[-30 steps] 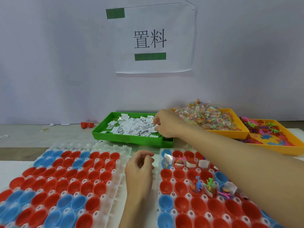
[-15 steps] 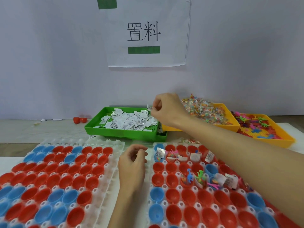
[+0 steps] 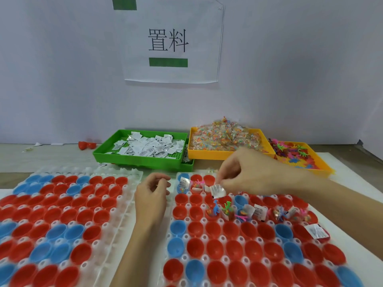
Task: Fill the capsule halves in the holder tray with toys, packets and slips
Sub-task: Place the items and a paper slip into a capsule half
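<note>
My right hand (image 3: 248,175) pinches a white printed slip (image 3: 217,190) just above the far rows of the right holder tray (image 3: 209,224), which holds red and blue capsule halves. Several halves in its far rows hold small toys, packets and slips. My left hand (image 3: 151,195) rests in the gap between the two holder trays, its fingers loosely curled with nothing visible in them. The green tray (image 3: 136,160) behind holds a heap of white slips.
A second holder tray (image 3: 116,204) with red and blue capsule halves lies at the left. A yellow tray (image 3: 209,155) heaped with candy-like packets and another yellow tray (image 3: 319,165) of small coloured toys stand at the back right. A paper sign hangs on the wall.
My right hand has come away from the green slip tray, moving down and right with a slip to the right holder tray. My left hand has stayed between the trays.
</note>
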